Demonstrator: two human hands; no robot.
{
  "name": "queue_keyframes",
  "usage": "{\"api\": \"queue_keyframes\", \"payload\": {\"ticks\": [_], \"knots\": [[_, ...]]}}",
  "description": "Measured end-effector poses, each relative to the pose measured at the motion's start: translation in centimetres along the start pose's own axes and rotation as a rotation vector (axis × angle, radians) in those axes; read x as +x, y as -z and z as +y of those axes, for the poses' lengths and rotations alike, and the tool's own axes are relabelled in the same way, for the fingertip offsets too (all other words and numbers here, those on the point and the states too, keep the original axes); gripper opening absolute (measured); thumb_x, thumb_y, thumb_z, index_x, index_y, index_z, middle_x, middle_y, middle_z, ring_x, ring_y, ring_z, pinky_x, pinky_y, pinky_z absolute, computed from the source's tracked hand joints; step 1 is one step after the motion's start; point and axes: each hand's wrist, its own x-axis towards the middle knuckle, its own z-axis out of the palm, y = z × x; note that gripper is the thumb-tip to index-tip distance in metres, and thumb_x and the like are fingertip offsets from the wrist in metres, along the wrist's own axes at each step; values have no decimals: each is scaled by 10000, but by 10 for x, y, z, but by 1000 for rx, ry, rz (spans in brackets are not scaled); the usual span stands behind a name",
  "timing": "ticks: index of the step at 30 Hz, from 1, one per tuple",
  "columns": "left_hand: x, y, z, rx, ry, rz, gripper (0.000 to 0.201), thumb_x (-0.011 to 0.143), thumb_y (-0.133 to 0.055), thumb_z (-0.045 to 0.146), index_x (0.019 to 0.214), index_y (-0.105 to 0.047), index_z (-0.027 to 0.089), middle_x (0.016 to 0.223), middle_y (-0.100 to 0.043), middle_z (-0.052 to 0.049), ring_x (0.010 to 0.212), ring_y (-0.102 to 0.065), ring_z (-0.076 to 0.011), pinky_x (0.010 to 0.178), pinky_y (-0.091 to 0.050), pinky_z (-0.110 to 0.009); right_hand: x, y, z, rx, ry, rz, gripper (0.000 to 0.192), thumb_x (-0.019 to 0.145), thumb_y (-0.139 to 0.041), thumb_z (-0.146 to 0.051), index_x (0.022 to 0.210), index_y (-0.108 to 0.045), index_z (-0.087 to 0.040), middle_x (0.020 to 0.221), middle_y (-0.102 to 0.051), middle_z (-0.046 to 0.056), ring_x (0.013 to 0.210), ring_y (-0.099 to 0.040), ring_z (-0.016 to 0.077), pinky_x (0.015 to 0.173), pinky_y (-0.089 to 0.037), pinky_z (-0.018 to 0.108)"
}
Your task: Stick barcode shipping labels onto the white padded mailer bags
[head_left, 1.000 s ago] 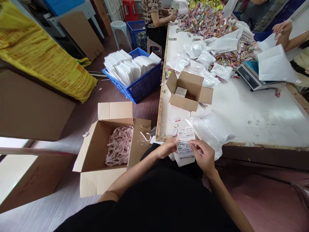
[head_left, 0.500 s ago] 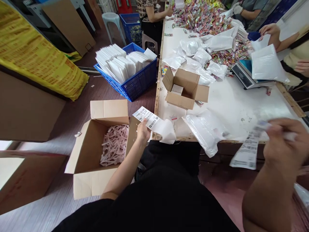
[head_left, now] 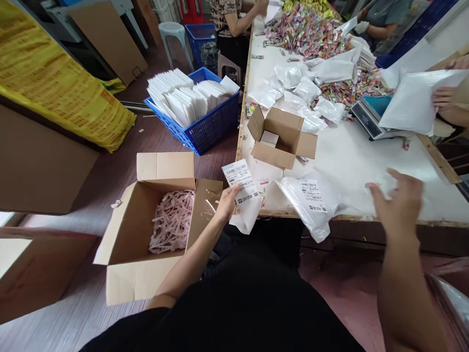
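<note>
My left hand point(head_left: 227, 201) pinches a strip of printed shipping labels point(head_left: 242, 183) at the near left corner of the table. Blank backing paper hangs down from that strip. To its right, a white plastic parcel bag point(head_left: 311, 203) lies over the table's front edge with a shipping label point(head_left: 312, 196) on its upper face. My right hand point(head_left: 397, 200), a little blurred, hovers right of the bag with thumb and fingers apart and nothing between them. Beyond the bag stands an open small cardboard box point(head_left: 282, 134) with a white box point(head_left: 269, 138) inside.
A large open carton point(head_left: 128, 230) holding pink paper strips point(head_left: 172, 222) stands on the floor at left. Behind it is a blue basket point(head_left: 216, 120) of white envelopes. Bagged parcels, a scale point(head_left: 370, 120) and heaped small packets cover the far table. Co-workers stand around it.
The label that was in my right hand is now on the parcel bag, and that hand has opened and moved left. My left hand has shifted right with the label strip.
</note>
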Motion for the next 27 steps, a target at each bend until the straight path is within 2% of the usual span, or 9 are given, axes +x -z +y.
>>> {"api": "queue_keyframes", "payload": {"ticks": [3, 5, 9, 11, 13, 16, 20, 23, 27], "knots": [[5, -26, -6, 111, 1, -255, 379, 782, -748, 506, 814, -741, 129, 808, -753, -99, 823, -706, -236, 735, -536, -313, 2, 48, -6, -106, -26, 216, 444, 886, -620, -490, 1217, -709, -207, 845, -622, 123, 800, -564, 301, 750, -488, 490], [7, -45, -7, 168, -2, -369, 408, 812, -715, 531, 771, -732, 125, 765, -738, -99, 780, -694, -228, 718, -530, -319, -1, 48, -19, -119, 5, 240, 415, 906, -586, -481, 1202, -713, -220, 813, -624, 111, 794, -566, 303, 799, -479, 504], [7, -66, -6, 194, -53, -403, 454, 842, -666, 571, 779, -727, 126, 757, -728, -94, 769, -683, -220, 705, -519, -313, -15, -34, -57, 34, 216, -22, 533, 975, -426, -497, 1357, -580, -159, 1237, -643, 161, 1072, -582, 306, 957, -429, 483], [5, -60, -5, 185, -75, -365, 458, 826, -677, 579, 821, -737, 125, 790, -737, -90, 803, -686, -222, 719, -517, -306, -26, -87, -70, 14, 292, -307, 555, 971, -430, -517, 1373, -568, -160, 1335, -613, 168, 1097, -555, 316, 938, -421, 478], [0, -45, -5, 168, -75, -313, 466, 804, -697, 586, 858, -747, 126, 809, -745, -87, 816, -688, -223, 713, -517, -297, -38, -123, -73, -48, 324, -459, 567, 953, -469, -556, 1385, -576, -204, 1415, -573, 150, 1066, -534, 324, 913, -417, 482], [-8, -16, -5, 132, -41, -206, 508, 757, -724, 616, 888, -754, 126, 802, -751, -87, 723, -679, -206, 624, -502, -279, -54, -140, -62, -98, 387, -494, 580, 938, -492, -591, 1406, -573, -259, 1502, -500, 117, 1042, -517, 325, 898, -413, 491], [-20, 8, -2, 59, -25, -103, 529, 702, -769, 615, 886, -756, 119, 822, -764, -97, 684, -680, -203, 612, -516, -282, -61, -131, -60, 32, 411, -486, 575, 946, -500, -549, 1417, -554, -223, 1440, -545, 148, 1092, -540, 316, 934, -420, 488], [-35, 17, 16, 36, -67, -56, 510, 686, -791, 592, 885, -757, 124, 842, -770, -100, 742, -701, -218, 663, -536, -289, -53, -128, -102, 272, 306, -386, 528, 949, -514, -507, 1364, -578, -187, 1308, -608, 164, 1139, -550, 308, 959, -451, 490], [-78, 31, 60, 108, -116, -16, 477, 708, -786, 567, 880, -756, 123, 806, -764, -95, 694, -692, -201, 614, -515, -268, -45, -142, -216, 751, 303, -395, 362, 948, -530, -474, 1190, -655, -236, 1167, -631, 116, 1126, -562, 268, 841, -552, 431]]}}
